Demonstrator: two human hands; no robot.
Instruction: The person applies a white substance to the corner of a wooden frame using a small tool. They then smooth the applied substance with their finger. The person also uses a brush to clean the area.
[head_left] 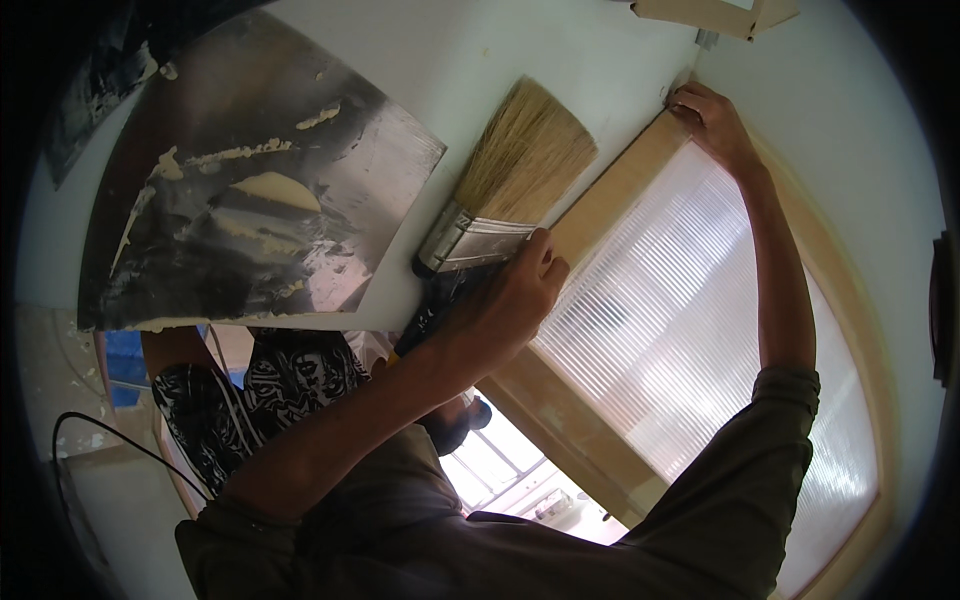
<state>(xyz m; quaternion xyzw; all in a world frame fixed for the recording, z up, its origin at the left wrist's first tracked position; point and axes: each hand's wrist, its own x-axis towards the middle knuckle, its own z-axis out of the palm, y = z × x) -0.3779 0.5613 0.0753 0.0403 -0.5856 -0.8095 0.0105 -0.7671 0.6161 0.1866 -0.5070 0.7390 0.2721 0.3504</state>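
Note:
My left hand [525, 290] is curled closed beside the wooden frame [580, 235]; whatever its fingers hold is hidden. Just beyond it, a wide flat paintbrush [525, 155] with pale bristles and a metal ferrule lies along the white surface. Its dark handle runs down behind my left wrist, and I cannot tell whether my hand touches it. At the frame's far corner my right hand [710, 120] has its fingers bent and pressed together, their tips hidden. A ribbed translucent panel [650, 310] fills the frame between my arms.
Left of the brush is a metal sheet [350, 210] smeared with cream-coloured filler [275, 190]. Black-and-white patterned cloth [305, 380] shows below it, near a black cable [110, 425]. A cardboard piece [715, 15] sits at the top edge. Pale wall [850, 130] borders the frame on the right.

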